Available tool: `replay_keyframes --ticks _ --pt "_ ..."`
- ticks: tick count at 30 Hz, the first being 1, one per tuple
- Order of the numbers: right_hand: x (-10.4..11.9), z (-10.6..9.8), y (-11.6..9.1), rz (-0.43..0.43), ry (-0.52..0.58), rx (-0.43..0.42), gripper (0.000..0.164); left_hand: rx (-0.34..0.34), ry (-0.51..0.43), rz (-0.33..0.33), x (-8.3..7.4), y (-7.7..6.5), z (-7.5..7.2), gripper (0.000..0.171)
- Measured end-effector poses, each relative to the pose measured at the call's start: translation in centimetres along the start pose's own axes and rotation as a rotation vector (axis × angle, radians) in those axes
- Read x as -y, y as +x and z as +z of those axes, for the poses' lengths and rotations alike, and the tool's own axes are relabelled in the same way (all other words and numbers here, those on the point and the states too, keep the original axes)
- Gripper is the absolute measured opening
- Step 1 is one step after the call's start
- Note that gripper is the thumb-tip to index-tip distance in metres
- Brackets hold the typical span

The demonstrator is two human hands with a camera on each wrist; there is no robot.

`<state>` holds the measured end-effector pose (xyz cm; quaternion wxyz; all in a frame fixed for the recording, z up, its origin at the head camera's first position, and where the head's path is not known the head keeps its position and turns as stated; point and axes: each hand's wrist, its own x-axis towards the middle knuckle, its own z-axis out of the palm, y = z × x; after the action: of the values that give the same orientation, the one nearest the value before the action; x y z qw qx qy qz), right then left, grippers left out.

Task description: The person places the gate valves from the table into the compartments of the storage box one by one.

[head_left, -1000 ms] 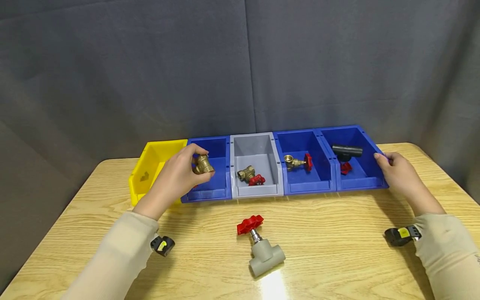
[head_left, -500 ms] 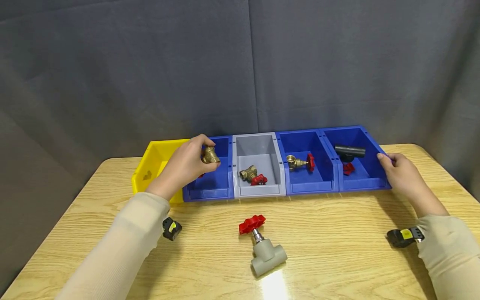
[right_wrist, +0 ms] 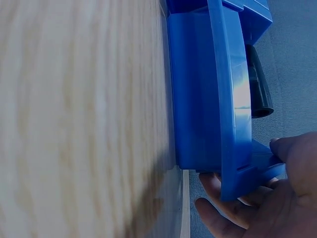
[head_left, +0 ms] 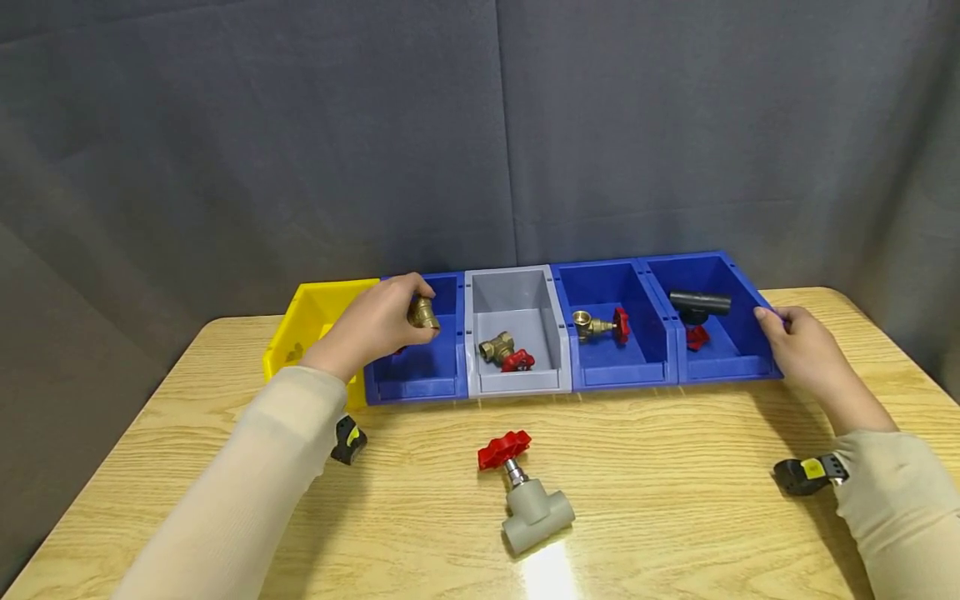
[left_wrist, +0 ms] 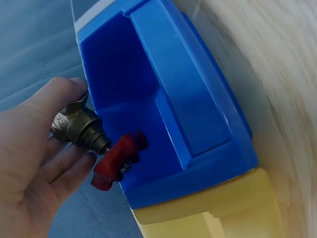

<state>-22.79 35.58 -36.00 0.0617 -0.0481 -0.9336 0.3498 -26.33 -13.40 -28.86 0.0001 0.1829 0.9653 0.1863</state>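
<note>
My left hand [head_left: 378, 325] pinches a brass valve [head_left: 424, 313] over the blue bin [head_left: 416, 388] second from the left. In the left wrist view the valve's red handwheel [left_wrist: 116, 161] points down into that bin, while the thumb and fingers grip the brass body [left_wrist: 74, 121]. At the far right, my right hand [head_left: 810, 354] holds the side wall of the end blue bin [head_left: 731, 367], thumb on the inner side and fingers outside. A black tee valve [head_left: 700, 302] with a red handwheel [head_left: 697, 337] lies in that end bin.
A yellow bin [head_left: 281, 346] stands at the row's left end. The grey bin [head_left: 522, 382] and the blue bin [head_left: 618, 375] beside it each hold a brass valve with a red handwheel. A grey tee valve [head_left: 534, 508] with a red handwheel lies in front on the wooden table [head_left: 660, 500].
My left hand has moved slightly right with the brass valve, then a little lower over the blue bin. The right hand keeps its hold on the end bin.
</note>
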Motion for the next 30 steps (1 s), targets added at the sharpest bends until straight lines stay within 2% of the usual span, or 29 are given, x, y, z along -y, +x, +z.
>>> replay_keyframes --ticks 7,13,17,23,30 --pt "-0.2 0.1 0.1 -0.002 0.000 0.003 0.069 0.071 0.079 0.014 -0.2 1.0 -0.2 0.050" --pt "-0.2 0.0 0.1 -0.005 -0.010 0.002 0.069 0.200 0.049 0.012 0.0 1.4 -0.1 0.050" --pt "-0.1 0.1 0.2 -0.008 -0.015 -0.001 0.068 0.259 0.095 -0.001 0.0 1.5 0.0 0.050" --pt "0.0 0.0 0.2 0.006 -0.015 0.014 0.069 0.304 0.180 -0.012 -0.4 1.7 0.4 0.048" --pt "0.0 0.0 0.0 0.002 -0.017 0.004 0.069 0.329 0.236 -0.035 -1.0 1.9 1.0 0.048"
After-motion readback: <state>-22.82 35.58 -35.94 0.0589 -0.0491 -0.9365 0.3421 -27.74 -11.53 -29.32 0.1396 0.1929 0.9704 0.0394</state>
